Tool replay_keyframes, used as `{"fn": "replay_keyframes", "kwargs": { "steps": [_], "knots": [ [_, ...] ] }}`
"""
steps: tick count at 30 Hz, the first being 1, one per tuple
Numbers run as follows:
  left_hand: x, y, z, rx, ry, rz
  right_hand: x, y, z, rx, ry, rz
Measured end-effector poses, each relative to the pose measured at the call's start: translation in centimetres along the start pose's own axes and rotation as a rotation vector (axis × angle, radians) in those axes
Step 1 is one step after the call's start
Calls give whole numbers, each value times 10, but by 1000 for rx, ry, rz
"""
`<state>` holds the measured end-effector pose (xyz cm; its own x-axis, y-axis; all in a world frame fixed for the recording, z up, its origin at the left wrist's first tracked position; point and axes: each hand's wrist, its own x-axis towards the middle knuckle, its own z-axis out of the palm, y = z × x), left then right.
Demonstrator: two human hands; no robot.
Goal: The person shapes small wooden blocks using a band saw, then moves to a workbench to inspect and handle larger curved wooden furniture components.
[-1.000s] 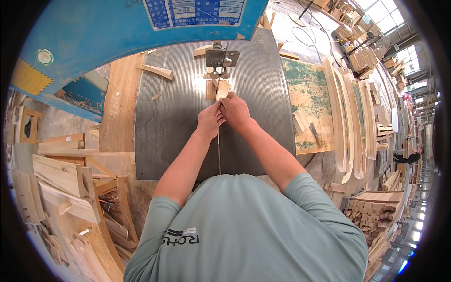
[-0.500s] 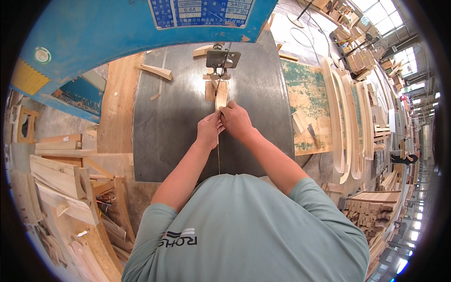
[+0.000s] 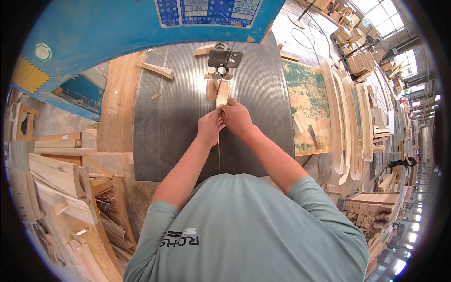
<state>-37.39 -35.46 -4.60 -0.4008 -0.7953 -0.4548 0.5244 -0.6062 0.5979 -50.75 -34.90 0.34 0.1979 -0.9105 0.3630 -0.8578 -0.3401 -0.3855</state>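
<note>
Both my hands meet at the near end of a small pale wood piece (image 3: 223, 92) on the dark ribbed table (image 3: 178, 136) of a blue bandsaw (image 3: 117, 26). My left hand (image 3: 209, 126) pinches the piece from the left, fingers closed. From the right, my right hand (image 3: 236, 117) grips it with bent fingers. The far end of the piece lies at the thin saw blade, just below the metal blade guide (image 3: 224, 59). Another small wood block (image 3: 211, 90) sits against its left side. My fingers hide the near end.
Wedge-shaped offcuts (image 3: 157, 70) lie on the table at the far left, with a small scrap (image 3: 155, 96) nearer. To the right, a green-worn board (image 3: 305, 94) carries a brush-like tool (image 3: 313, 136). Long curved wood parts (image 3: 334, 117) stand beyond it; stacked planks (image 3: 56, 174) are at the left.
My hands and the wood piece stay nearly in place at the blade, both hands still gripping. The whole view has shifted slightly.
</note>
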Motion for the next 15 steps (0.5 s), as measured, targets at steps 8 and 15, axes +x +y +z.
{"fn": "replay_keyframes", "kwargs": {
  "steps": [8,15],
  "knots": [
    [-18,-4,8,8,38,27,-12,-5,-4,-3,-8,-9],
    [-11,-7,7,5,-7,39,-11,-3,-7,-32,38,-21]
  ]
}}
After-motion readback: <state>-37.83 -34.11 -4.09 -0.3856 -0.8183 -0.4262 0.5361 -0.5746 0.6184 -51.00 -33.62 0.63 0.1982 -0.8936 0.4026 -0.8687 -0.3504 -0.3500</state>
